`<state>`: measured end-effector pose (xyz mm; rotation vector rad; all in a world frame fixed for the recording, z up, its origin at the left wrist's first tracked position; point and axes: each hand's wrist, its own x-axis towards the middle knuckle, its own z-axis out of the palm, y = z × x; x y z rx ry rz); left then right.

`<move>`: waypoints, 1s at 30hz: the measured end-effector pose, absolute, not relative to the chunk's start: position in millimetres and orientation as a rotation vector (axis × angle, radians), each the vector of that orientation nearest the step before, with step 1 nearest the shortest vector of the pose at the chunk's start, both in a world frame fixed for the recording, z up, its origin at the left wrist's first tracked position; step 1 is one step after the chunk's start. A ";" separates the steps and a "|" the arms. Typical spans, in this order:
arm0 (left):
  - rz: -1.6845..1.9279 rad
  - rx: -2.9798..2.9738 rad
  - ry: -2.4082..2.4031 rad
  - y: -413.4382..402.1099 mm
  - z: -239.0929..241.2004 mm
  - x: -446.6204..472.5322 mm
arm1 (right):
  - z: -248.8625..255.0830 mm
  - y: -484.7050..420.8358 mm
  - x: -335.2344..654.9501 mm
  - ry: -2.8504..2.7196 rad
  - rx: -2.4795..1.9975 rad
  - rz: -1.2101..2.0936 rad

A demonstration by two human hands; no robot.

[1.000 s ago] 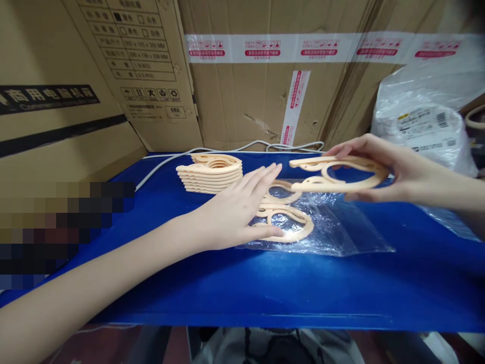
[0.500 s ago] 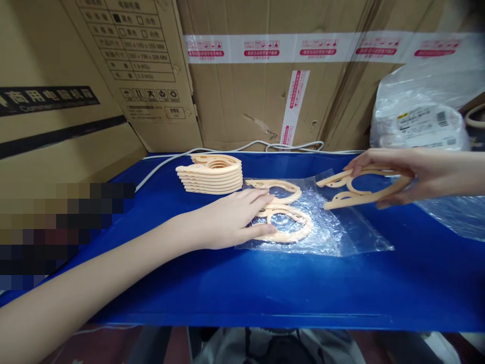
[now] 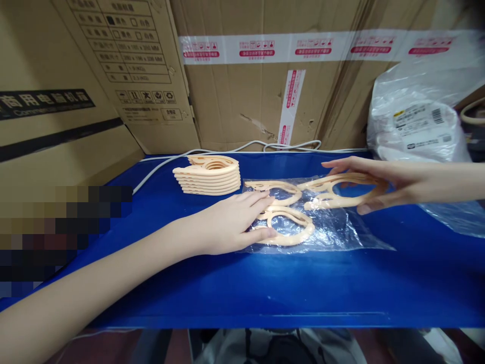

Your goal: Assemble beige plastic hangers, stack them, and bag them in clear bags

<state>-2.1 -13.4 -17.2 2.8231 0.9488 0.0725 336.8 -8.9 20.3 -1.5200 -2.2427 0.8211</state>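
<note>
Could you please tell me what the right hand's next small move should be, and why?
Probably set the held hanger down on the clear bag beside the two hangers and let go: the right hand grips it low over the bag, and the left hand pins those two.

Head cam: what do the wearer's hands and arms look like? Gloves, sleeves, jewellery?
Left hand and right hand are both bare: no gloves, no rings visible. Left forearm and right forearm are uncovered up to the frame edge, so no sleeve shows. No watch, bracelet or marking at either wrist.
</note>
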 end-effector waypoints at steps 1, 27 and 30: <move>0.067 2.819 0.944 -14.8 -17.1 -1.4 | 22.0 -8.8 332.6 -2.287 -1.510 0.921; 0.295 2.768 1.471 -12.8 -3.7 -7.8 | -24.0 -2.0 276.1 -2.308 -1.258 0.548; 0.341 2.790 1.482 -12.0 -4.1 -9.3 | -29.3 1.7 277.9 -2.249 -1.207 0.693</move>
